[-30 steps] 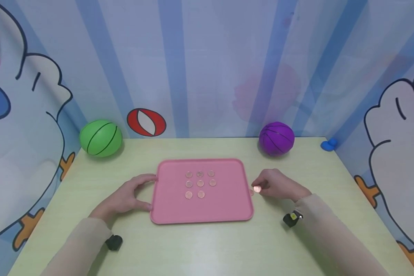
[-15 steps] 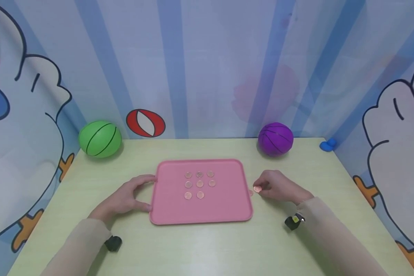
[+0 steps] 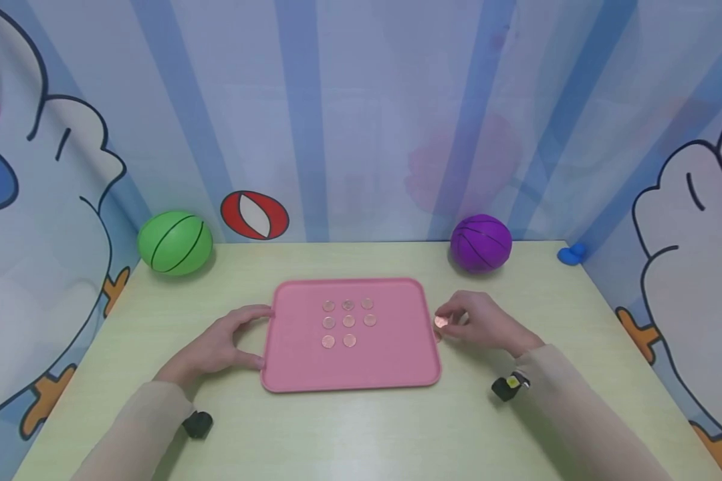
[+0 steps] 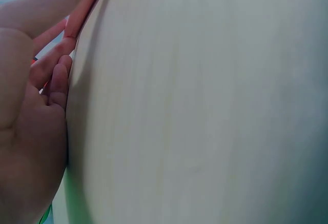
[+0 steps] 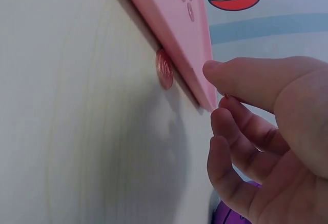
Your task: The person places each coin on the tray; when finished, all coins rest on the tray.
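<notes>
In the head view my right hand pinches a copper-coloured coin between thumb and fingers, just off the right rim of a pink tray. Only a sliver of that coin shows in the right wrist view. A second coin leans against the tray's outer side on the table. Several similar coins lie flat in the tray: two rows of three, then a row of two nearest me. My left hand rests at the tray's left edge, thumb and fingers spread apart along it.
On the far edge of the pale wooden table sit a green ball at left and a purple ball at right. A small blue object lies at the far right corner. Behind stands a striped blue backdrop.
My right hand has moved slightly left with the pinched coin, up to the tray's right rim. The left hand and the coins in the tray stay put.
</notes>
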Tool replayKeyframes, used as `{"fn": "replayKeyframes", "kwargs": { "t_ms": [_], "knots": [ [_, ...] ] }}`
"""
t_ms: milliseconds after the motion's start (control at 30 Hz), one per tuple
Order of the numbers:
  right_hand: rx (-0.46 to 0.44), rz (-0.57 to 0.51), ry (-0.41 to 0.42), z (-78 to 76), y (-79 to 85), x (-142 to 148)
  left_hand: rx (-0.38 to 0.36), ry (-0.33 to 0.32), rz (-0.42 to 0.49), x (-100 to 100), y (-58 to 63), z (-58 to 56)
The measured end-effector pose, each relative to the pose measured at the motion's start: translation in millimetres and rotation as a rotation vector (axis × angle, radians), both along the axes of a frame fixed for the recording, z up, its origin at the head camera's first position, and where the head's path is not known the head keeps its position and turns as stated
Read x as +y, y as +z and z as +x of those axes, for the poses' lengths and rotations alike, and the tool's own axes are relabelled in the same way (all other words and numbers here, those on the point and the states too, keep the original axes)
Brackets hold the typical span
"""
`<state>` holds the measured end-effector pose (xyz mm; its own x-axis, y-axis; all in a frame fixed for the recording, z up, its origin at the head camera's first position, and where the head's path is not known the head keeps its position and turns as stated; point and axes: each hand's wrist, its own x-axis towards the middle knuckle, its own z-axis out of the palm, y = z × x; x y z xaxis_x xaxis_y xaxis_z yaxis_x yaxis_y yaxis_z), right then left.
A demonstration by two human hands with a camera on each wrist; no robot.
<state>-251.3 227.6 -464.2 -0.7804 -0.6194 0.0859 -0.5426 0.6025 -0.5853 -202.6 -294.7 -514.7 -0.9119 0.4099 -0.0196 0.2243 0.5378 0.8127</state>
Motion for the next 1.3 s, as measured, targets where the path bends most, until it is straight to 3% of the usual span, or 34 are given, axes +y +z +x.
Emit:
{"fn": "replayKeyframes", "kwargs": {
  "t_ms": [267, 833, 1300],
  "knots": [
    [-0.005, -0.035, 0.038, 1.2, 5.2, -22.4, -0.001, 0.002, -0.006, 0.0, 1.0, 0.1],
    [0.022, 0.027, 0.109, 5.4, 0.7, -67.2, -0.002, 0.002, 0.004, 0.7, 7.0, 2.8],
    [0.018, 0.102, 0.096, 10.2, -6.0, -98.6, -0.014, 0.004, 0.008, 0.3, 1.9, 0.4]
  ]
}}
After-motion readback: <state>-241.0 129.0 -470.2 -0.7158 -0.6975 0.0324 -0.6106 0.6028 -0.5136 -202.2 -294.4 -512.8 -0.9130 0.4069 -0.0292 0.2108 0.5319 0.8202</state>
